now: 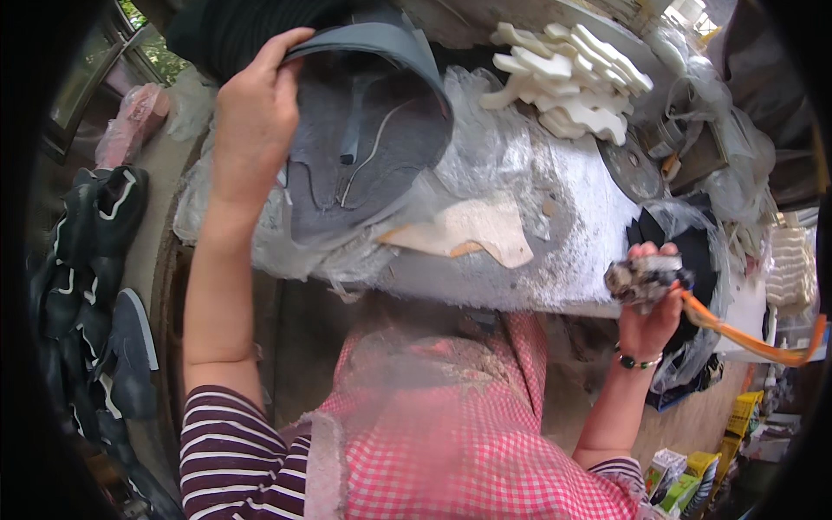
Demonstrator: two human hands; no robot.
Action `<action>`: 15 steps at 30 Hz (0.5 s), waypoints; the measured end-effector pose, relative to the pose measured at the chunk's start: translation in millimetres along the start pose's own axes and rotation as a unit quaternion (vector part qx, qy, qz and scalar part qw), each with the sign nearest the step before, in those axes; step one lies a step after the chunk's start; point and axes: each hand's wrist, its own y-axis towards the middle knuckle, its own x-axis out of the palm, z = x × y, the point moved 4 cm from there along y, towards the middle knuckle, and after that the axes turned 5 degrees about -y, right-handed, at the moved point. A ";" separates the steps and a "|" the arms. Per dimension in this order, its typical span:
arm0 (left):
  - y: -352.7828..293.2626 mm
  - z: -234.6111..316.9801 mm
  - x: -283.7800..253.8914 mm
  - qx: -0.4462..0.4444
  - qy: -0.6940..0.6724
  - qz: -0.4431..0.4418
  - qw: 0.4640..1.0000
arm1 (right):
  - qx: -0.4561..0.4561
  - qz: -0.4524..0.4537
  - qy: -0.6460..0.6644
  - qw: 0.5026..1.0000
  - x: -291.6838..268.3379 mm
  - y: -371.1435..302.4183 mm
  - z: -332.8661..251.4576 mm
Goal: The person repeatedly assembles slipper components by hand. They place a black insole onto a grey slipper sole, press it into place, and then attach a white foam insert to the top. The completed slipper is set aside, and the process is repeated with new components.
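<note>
My left hand [256, 117] is closed on the edge of a dark grey-blue curved sheet [368, 39], its fingers over the rim at the top of the view. Below the sheet lies a dark grey surface with a strip and a pale cord on it; what they belong to is unclear. At the right, my right hand [652, 316] is wrapped round a grimy, crusted whitish and dark object [643, 279], its exact kind unclear. An orange strap [745, 338] trails from it to the right. Nearer me on the bench sits a flat beige cut piece [472, 230].
White wavy foam pieces [572, 78] are stacked at the back right. Clear plastic [494, 130] covers part of the dusty bench [589, 208]. Black pieces in a plastic bag [693, 243] stand beside my right hand. Dark shoes [78, 260] with white trim pile up at the left.
</note>
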 end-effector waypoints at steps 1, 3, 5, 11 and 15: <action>-5.7 11.8 3.6 -0.002 -0.007 -0.005 1.000 | -0.017 -0.031 -0.015 0.999 11.4 4.8 -11.6; 1.1 18.0 5.2 -0.010 -0.025 0.045 0.999 | -0.037 0.023 -0.067 0.997 22.8 8.5 -26.9; 18.0 24.2 -1.8 -0.087 -0.058 0.041 0.994 | -0.037 -0.030 -0.077 0.996 28.7 10.0 -36.6; -25.7 73.1 55.1 0.013 -0.123 -0.032 0.992 | -0.031 -0.036 -0.035 0.998 56.0 1.6 -37.8; -120.9 24.7 126.6 -0.058 -0.148 -0.129 0.979 | -0.035 0.059 -0.127 0.990 26.4 8.2 -18.0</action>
